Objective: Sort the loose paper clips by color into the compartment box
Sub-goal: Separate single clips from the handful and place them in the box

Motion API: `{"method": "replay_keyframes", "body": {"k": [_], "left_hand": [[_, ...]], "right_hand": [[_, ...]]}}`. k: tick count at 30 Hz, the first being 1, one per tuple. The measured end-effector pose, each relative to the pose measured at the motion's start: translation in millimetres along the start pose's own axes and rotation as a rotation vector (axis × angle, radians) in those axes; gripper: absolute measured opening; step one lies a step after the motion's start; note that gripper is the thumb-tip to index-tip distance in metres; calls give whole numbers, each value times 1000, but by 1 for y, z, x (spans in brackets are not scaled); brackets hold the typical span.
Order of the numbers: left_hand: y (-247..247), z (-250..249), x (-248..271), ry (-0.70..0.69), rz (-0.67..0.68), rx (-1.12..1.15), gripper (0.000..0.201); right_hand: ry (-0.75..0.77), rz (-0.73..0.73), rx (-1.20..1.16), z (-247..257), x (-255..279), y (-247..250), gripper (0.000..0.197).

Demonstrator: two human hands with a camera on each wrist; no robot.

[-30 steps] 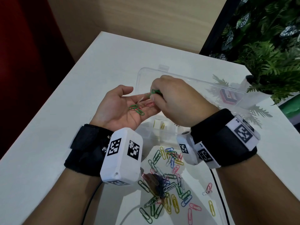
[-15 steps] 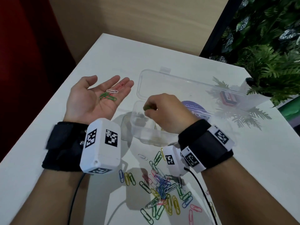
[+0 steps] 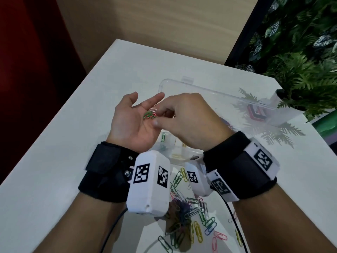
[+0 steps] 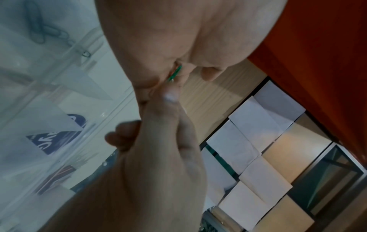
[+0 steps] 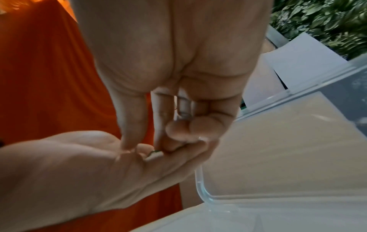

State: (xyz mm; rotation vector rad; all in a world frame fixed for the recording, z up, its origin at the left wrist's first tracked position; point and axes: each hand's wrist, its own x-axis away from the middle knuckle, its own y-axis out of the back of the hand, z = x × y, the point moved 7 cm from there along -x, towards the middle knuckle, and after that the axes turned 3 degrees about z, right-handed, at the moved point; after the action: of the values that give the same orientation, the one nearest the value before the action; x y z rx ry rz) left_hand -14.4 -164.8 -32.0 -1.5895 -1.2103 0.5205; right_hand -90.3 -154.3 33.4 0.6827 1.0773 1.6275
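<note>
We are holding our flat left hand (image 3: 134, 123) up with little green, red and white wire paper clips (image 3: 150, 115) on it. Our right hand (image 3: 184, 121) is pinching a green one. Next we need to drop it in the clear plastic compartment box (image 3: 209, 92) with the other greens.

We appear to be in an office or studio corner. We sit at a plain white table (image 3: 54, 161) with a light wood-panel wall (image 3: 155, 24) at 12 o'clock, a red curtain (image 3: 27, 61) at 9 o'clock, and a wall of leafy green plants (image 3: 300, 52) at 2 o'clock. Loose paper clips (image 3: 193, 216) suggest desk work.
</note>
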Motion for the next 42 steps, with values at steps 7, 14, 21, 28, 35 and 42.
{"method": "replay_keyframes", "body": {"k": [7, 14, 21, 28, 35, 42], "left_hand": [[-1, 9, 0, 21, 4, 27, 60], [-2, 13, 2, 47, -5, -9, 62], [-2, 14, 5, 20, -53, -2, 59], [3, 9, 3, -7, -71, -39, 63], [9, 9, -4, 32, -33, -12, 59], [4, 9, -5, 56, 69, -28, 62]], "right_hand": [[-11, 49, 55, 3, -1, 1, 5], [62, 47, 193, 11, -8, -12, 16], [111, 118, 308, 15, -12, -18, 18], [126, 132, 272, 15, -13, -24, 19], [140, 67, 242, 14, -14, -23, 15], [23, -115, -50, -3, -14, -7, 12]]}}
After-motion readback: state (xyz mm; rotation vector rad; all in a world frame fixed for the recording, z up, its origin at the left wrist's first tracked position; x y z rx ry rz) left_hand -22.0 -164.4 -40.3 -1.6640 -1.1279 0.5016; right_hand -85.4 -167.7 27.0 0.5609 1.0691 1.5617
